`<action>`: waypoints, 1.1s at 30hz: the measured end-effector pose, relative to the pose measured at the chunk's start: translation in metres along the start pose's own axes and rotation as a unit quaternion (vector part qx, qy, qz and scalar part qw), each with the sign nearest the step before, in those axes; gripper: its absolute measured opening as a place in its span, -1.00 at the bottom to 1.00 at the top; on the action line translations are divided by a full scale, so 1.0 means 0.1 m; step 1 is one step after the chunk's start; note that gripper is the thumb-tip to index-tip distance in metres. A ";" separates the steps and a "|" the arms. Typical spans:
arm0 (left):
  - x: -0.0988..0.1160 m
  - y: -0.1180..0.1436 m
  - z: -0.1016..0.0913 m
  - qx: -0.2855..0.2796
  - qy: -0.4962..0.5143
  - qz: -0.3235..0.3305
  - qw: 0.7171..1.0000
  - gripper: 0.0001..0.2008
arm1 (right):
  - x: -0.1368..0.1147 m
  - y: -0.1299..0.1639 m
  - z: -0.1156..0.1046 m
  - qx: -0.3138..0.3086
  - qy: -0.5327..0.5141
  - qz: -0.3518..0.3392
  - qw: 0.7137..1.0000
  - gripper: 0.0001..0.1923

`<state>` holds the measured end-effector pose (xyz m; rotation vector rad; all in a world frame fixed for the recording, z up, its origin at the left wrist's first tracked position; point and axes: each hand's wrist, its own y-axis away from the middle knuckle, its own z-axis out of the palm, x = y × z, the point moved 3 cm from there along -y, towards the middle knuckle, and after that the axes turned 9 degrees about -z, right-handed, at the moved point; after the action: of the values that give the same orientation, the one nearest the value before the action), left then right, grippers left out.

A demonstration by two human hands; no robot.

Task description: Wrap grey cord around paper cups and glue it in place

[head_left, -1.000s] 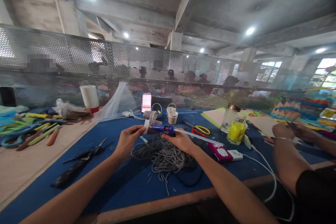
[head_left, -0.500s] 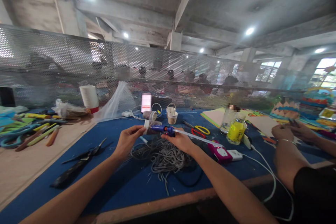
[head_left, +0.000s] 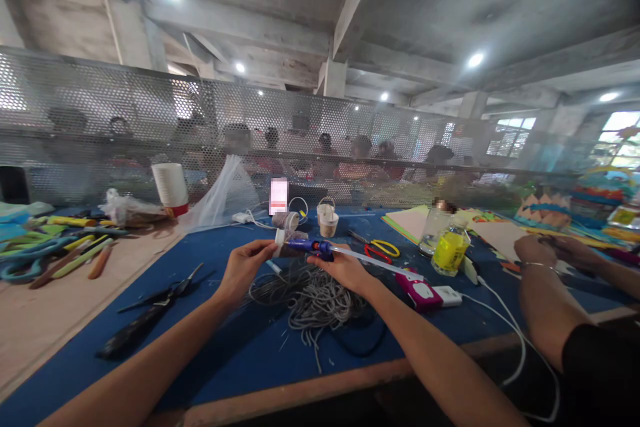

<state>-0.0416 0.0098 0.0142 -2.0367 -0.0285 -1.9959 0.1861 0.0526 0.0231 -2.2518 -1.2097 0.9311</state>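
Note:
Between the thumb and fingers of my left hand (head_left: 241, 268) is a small white cup (head_left: 279, 239), tipped on its side. My right hand (head_left: 347, 268) is closed around a blue hot glue gun (head_left: 320, 247), its nozzle close to the cup; whether they touch, I cannot tell. A long translucent glue stick (head_left: 383, 262) pokes out of the gun's back, over my right wrist. Below both hands lies a loose heap of grey cord (head_left: 325, 303). Two small pale buckets (head_left: 328, 221) stand just beyond, one with a handle.
Black-handled snips (head_left: 150, 313) lie left, near assorted tools (head_left: 70, 253) and stacked paper cups (head_left: 170, 187). To the right are red-and-yellow scissors (head_left: 383, 250), a bottle of yellow liquid (head_left: 450, 250), a magenta box (head_left: 417, 290) and a white cable (head_left: 515, 327). A co-worker's hands (head_left: 540, 250) are at far right.
My hands, the cup and the glue gun stay almost exactly in place. At far right, the co-worker's hands and forearm have shifted slightly.

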 end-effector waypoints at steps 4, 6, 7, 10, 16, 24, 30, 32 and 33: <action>0.00 0.00 0.01 -0.003 0.000 0.001 1.000 -0.67 | 0.01 0.00 0.00 0.002 0.006 0.004 1.000 -0.60; 0.00 -0.01 0.01 -0.004 0.002 0.001 1.000 -0.67 | 0.01 0.01 0.00 0.001 0.011 0.009 1.000 -0.60; 0.00 -0.01 0.01 -0.005 0.002 0.001 1.000 -0.66 | 0.00 0.01 0.00 0.000 0.013 0.011 1.000 -0.60; 0.00 -0.01 0.01 -0.001 -0.001 0.001 1.000 -0.66 | -0.02 0.01 -0.01 0.002 0.012 0.012 1.000 -0.60; 0.03 0.01 0.02 0.007 -0.004 0.002 1.000 -0.64 | -0.02 0.01 -0.02 -0.006 0.013 0.020 1.000 -0.60; 0.00 0.00 0.01 0.005 -0.009 -0.002 1.000 -0.66 | 0.02 0.01 0.00 0.001 0.029 0.011 1.000 -0.57; 0.00 -0.01 0.02 -0.001 -0.005 -0.001 1.000 -0.66 | 0.01 0.00 -0.02 -0.002 0.037 0.019 0.999 -0.57; 0.00 0.00 0.02 -0.002 -0.005 -0.004 1.000 -0.66 | 0.01 0.00 -0.03 -0.002 0.036 0.018 0.999 -0.57; 0.00 0.00 0.02 -0.003 -0.005 -0.005 1.000 -0.67 | 0.01 0.00 -0.04 0.000 0.034 0.017 0.999 -0.57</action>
<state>-0.0401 0.0105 0.0139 -2.0547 -0.0336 -1.9942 0.1891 0.0531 0.0256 -2.2909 -1.1461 0.8595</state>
